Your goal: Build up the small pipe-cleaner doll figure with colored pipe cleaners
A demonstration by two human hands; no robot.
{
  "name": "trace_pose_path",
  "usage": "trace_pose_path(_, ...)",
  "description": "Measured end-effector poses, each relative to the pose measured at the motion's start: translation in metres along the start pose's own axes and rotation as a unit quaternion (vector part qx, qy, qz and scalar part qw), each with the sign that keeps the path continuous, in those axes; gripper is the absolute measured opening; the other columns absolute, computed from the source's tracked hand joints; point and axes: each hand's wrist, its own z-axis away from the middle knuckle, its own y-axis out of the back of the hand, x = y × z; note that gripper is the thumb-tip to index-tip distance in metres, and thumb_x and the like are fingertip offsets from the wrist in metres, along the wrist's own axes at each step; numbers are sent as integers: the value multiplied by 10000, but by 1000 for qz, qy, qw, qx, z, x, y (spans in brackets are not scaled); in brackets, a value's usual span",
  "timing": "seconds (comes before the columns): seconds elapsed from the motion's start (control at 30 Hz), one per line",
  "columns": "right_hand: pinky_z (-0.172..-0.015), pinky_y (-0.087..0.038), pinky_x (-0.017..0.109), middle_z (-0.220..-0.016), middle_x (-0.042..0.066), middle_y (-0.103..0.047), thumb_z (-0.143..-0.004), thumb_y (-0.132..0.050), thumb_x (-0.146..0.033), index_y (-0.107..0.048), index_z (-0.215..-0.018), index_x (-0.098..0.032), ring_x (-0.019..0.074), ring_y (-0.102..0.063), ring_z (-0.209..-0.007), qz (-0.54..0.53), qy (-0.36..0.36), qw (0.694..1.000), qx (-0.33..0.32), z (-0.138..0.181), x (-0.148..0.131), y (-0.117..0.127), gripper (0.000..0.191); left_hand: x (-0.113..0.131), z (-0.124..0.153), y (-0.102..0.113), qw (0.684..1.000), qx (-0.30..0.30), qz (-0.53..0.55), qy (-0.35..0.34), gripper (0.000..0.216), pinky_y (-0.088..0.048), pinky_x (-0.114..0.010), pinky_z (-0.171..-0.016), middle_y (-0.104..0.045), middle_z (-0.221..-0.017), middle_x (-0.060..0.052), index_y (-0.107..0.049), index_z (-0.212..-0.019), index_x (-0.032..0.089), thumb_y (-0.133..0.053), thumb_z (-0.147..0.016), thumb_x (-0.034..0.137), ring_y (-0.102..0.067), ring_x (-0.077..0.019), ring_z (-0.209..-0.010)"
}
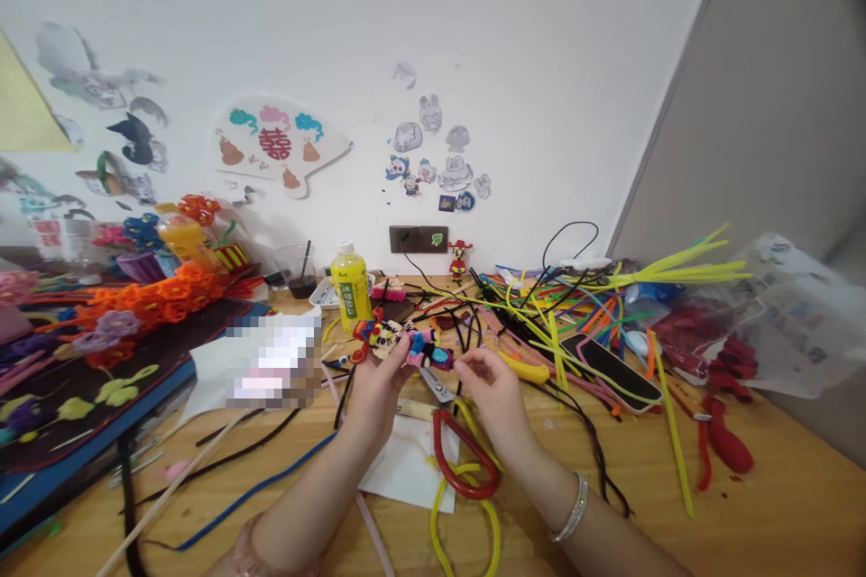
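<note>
My left hand [375, 397] is closed round a small colourful pipe-cleaner figure [406, 344] of red, white, blue, pink and black, held just above the wooden table [744, 523]. My right hand [491, 388] pinches the figure's right end with fingertips pressed together; a silver bracelet [574, 509] circles that wrist. Directly below the hands lie red-handled scissors [455, 442] on a white paper sheet [406, 469], beside a yellow pipe-cleaner loop [466, 514].
A yellow drink bottle [350, 286] stands behind the hands. A tangle of coloured pipe cleaners [575, 306], a phone [612, 370] and a plastic bag [778, 315] lie to the right. Orange and purple pipe-cleaner flowers [149, 297] sit on a dark board [81, 433] at left.
</note>
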Motion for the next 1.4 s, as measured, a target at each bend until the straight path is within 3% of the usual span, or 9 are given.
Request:
trace_pose_path(0.67,-604,-423,262,-666,3,-578,-699,-594,-291,-590,-702,-177,158,-525,-652,11,2,1000,5,0,-2,1,114,1,1,-1,1000,-6,-12,-6,266,-495,-254,-651,-696,-861,-72,-645,-850,142,-713,-628,271,-635,-205,-827)
trace_pose_path(1.03,-639,-394,264,-683,-2,-561,-668,-594,-189,-590,-689,-182,157,-499,-666,66,54,996,6,0,-5,1,22,3,2,-3,1000,-1,-9,-8,265,-503,-278,-716,-698,-801,-51,-640,-814,149,-733,-607,285,-635,-194,-826)
trace_pose_path(1.4,-649,-396,265,-711,-11,-528,-670,-600,-195,-566,-775,-181,148,-476,-670,72,51,996,13,1,3,1,111,2,3,-1,1000,0,-6,-15,249,-512,-293,-739,-695,-811,-41,-614,-805,156,-729,-616,270,-628,-213,-891)
